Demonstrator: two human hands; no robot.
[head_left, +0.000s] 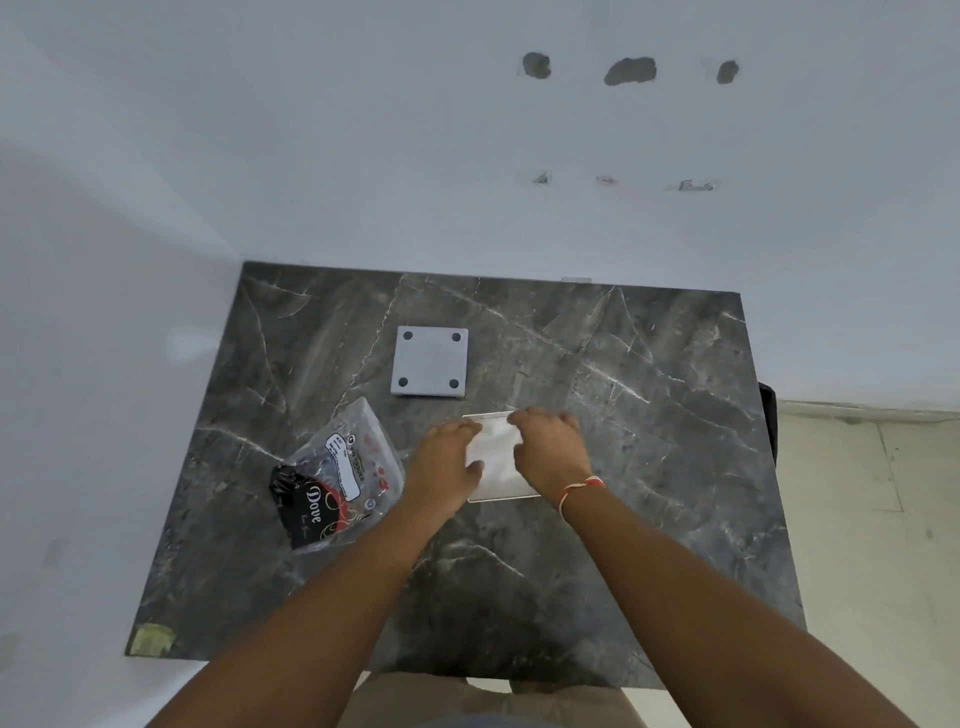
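A white square stack of tissues (497, 467) sits in a flat white holder on the dark marble table (649, 441), near the middle. My left hand (448, 462) lies over its left edge, fingers bent onto the white surface. My right hand (550, 447) covers the right side and far corner, fingers curled down on the tissue. A red and white thread circles my right wrist. Whether the fingers pinch the tissue or only press it is hidden.
A grey square plate (430, 362) with a dark hole at each corner lies behind the hands. A clear plastic tissue wrapper (337, 475) with black and red print lies at the left. White walls enclose the back and left; pale floor shows at the right.
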